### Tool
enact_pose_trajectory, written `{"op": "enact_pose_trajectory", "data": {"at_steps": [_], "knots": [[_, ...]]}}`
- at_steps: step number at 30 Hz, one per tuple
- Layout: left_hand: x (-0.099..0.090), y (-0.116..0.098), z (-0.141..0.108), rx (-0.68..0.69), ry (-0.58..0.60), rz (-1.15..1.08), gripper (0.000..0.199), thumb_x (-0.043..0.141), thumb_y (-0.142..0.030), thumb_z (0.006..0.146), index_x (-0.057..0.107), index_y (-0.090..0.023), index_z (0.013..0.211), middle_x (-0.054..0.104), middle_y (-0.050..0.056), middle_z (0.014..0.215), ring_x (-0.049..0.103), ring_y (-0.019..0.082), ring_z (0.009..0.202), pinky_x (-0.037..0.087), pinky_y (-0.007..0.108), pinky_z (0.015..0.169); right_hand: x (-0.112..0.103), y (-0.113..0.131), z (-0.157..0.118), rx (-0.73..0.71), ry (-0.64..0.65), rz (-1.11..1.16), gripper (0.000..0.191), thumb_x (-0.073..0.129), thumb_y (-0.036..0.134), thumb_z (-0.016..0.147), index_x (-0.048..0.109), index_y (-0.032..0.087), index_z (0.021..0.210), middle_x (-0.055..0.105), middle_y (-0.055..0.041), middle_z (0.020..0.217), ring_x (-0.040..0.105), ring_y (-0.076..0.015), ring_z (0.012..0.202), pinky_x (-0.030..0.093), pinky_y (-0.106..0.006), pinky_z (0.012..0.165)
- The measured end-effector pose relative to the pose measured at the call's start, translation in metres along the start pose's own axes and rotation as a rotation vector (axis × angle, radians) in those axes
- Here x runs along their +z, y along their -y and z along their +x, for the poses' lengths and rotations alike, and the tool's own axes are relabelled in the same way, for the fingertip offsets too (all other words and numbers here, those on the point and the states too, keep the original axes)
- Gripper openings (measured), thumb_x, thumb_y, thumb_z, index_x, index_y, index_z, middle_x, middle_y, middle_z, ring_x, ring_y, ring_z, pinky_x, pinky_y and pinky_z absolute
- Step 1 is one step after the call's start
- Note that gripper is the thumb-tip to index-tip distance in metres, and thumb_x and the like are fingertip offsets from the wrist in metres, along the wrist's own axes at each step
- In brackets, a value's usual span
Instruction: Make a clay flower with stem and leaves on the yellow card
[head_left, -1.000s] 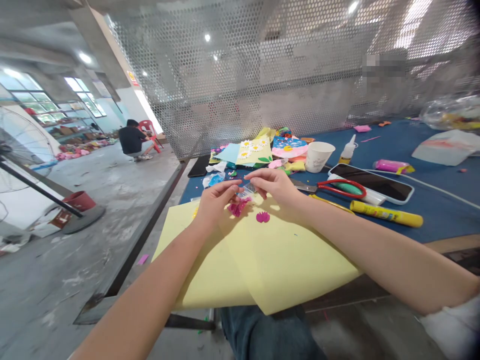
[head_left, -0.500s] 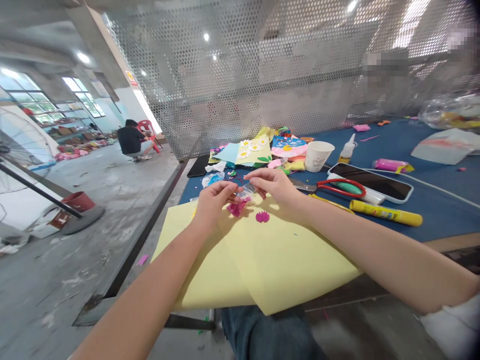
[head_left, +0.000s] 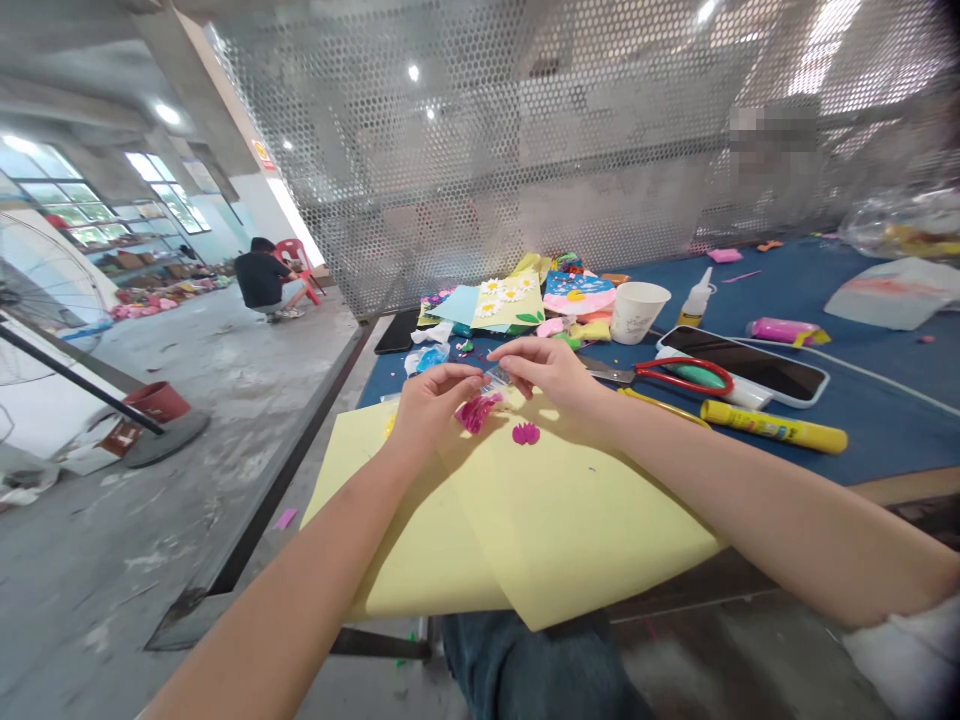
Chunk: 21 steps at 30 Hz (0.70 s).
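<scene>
Across the blue worktop (head_left: 900, 440) lies a yellow sheet (head_left: 540, 530). Above it, my left hand (head_left: 431, 405) and right hand (head_left: 551, 375) pinch a clear packet (head_left: 495, 378), its long axis slanting up to the right. Just below, a crumpled pink scrap (head_left: 478, 412) and a magenta flower (head_left: 526, 433) lie on the sheet, barely changed from a moment ago.
</scene>
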<state>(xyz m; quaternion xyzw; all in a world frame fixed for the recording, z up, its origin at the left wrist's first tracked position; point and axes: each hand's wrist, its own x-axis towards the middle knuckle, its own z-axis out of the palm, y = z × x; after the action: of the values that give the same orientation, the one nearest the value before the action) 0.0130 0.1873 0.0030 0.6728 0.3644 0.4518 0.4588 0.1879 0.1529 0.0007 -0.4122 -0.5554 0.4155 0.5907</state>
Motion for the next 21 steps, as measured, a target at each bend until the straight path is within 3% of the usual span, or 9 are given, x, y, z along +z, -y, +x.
{"op": "enact_pose_trajectory", "data": {"at_steps": [5,9,14,21], "knots": [[0.0004,-0.0012,-0.0010,-0.043,0.010,0.001,0.019,0.073,-0.038,0.072,0.071,-0.019,0.067,0.072,0.004,0.068,0.066,0.018,0.066,0.054,0.034,0.071,0.0008,0.0005,-0.0012,0.001,0.019,-0.007,0.015,0.063,0.026,0.075,0.070,0.017,0.083,0.049,0.0060,0.052,0.040,-0.0081,0.048,0.032,-0.025,0.049],[0.0002,-0.0024,-0.0016,-0.023,0.015,0.028,0.015,0.076,-0.034,0.068,0.074,-0.020,0.072,0.074,0.003,0.075,0.065,0.017,0.068,0.053,0.031,0.070,0.0011,-0.0003,-0.0014,0.013,0.009,-0.018,0.015,0.063,0.026,0.074,0.071,0.017,0.083,0.054,0.0040,0.058,0.041,-0.0078,0.050,0.033,-0.024,0.048],[0.0003,-0.0033,-0.0019,-0.062,0.031,0.007,0.021,0.073,-0.039,0.071,0.071,-0.020,0.063,0.072,0.004,0.067,0.066,0.018,0.065,0.054,0.032,0.067,-0.0005,-0.0035,-0.0006,0.007,0.045,-0.013,0.015,0.063,0.027,0.075,0.071,0.018,0.083,0.059,0.0027,0.063,0.042,-0.0073,0.049,0.033,-0.024,0.047],[0.0008,-0.0018,-0.0017,-0.012,0.062,-0.048,0.024,0.076,-0.030,0.067,0.074,-0.020,0.089,0.075,0.005,0.089,0.068,0.020,0.081,0.054,0.032,0.074,0.0028,0.0010,-0.0044,0.014,0.015,-0.022,0.017,0.062,0.028,0.075,0.072,0.017,0.083,0.055,0.0031,0.056,0.041,-0.0083,0.050,0.032,-0.024,0.047]]}}
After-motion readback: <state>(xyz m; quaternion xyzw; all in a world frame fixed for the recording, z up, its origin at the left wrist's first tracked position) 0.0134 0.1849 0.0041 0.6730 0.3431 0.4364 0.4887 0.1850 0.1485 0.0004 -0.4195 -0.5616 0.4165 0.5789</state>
